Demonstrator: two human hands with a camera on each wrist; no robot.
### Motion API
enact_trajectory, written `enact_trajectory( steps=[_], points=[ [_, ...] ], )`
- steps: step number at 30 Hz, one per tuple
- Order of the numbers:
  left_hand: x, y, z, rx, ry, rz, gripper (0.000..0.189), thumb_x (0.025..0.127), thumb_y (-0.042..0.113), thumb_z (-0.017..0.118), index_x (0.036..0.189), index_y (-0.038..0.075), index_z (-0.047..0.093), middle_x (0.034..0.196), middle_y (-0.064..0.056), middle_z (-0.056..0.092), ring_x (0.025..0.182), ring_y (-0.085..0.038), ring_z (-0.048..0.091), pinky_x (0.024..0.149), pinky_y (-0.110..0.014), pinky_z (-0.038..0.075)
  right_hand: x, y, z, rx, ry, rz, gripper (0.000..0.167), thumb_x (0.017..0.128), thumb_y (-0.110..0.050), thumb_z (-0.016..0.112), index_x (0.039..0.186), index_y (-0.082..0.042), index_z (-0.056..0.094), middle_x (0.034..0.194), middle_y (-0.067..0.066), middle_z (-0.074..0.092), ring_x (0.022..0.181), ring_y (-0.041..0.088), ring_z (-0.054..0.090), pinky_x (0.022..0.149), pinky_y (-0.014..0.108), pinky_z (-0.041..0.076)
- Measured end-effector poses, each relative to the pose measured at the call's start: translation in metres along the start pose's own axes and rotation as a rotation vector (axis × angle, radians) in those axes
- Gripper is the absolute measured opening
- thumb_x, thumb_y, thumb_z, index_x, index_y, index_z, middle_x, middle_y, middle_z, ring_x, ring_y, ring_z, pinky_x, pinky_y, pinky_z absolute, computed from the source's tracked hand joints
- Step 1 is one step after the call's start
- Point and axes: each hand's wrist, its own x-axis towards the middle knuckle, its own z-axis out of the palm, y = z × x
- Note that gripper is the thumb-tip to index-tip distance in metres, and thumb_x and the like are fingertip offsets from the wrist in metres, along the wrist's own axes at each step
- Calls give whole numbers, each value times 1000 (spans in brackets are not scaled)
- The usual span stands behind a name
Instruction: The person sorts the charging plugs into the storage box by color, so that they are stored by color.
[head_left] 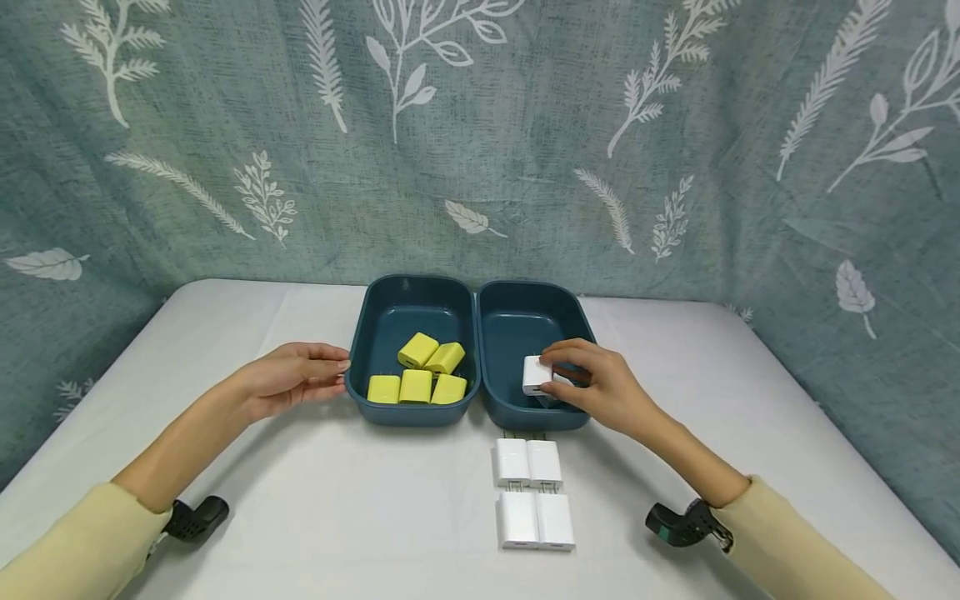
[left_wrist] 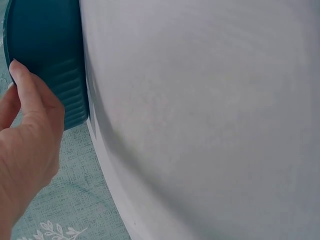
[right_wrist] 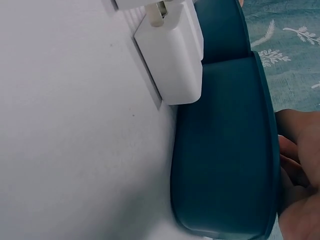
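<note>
My right hand [head_left: 600, 383] pinches a white plug-in charger [head_left: 536, 375] between thumb and fingers, over the front of the right dark teal bin [head_left: 528, 325]. Under that hand, part of another pale piece shows, mostly hidden. In the right wrist view the bin wall [right_wrist: 225, 150] hides the fingertips and what they hold. My left hand [head_left: 292, 379] has its fingertips at the outer left rim of the left teal bin [head_left: 412, 415], fingers mostly straight. The left wrist view shows the fingers [left_wrist: 30, 95] against that bin's wall [left_wrist: 47, 45]. Several yellow chargers [head_left: 415, 386] lie inside the left bin.
Several white chargers [head_left: 517, 517] lie in two rows on the white tablecloth [head_left: 337, 517], just in front of the right bin. Both bins stand side by side near the table's back edge. A patterned green curtain [head_left: 480, 167] hangs behind.
</note>
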Motion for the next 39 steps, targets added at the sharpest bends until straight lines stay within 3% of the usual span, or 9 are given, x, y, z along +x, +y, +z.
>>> enact_trajectory(
  steps=[7,15,30,36,39],
  points=[
    [3,0,1,3,3,-4,41,102,3,53,137,-12,36,101,-8,63,89,-14,67,85,-26,58,6,2,5,1,-41,70,29,86,1,76,114,3,70,118,12,63,111,29,62,92,30,55],
    [3,0,1,-4,8,-6,39,102,3,53,135,-12,38,101,-8,64,88,-14,68,86,-27,58,8,-1,5,44,-98,150,37,87,0,74,122,5,64,124,16,58,117,42,58,93,30,55],
    [3,0,0,-14,20,-14,38,102,2,53,134,-11,39,101,-8,65,88,-15,68,87,-27,57,2,-9,-3,28,-68,107,37,86,-2,76,122,0,65,122,18,60,112,38,62,91,26,55],
    [1,0,0,-11,8,-3,39,101,3,55,134,-11,39,102,-9,64,89,-15,68,87,-27,57,-4,-15,-6,1,-54,124,35,88,-7,76,122,-4,66,122,8,61,111,26,64,90,25,55],
    [1,0,-1,-11,1,2,38,101,3,55,133,-12,39,102,-9,64,89,-15,68,86,-26,57,-9,-19,-7,16,-39,114,35,88,-6,76,122,-5,66,122,5,62,111,27,63,89,26,56]
  ],
)
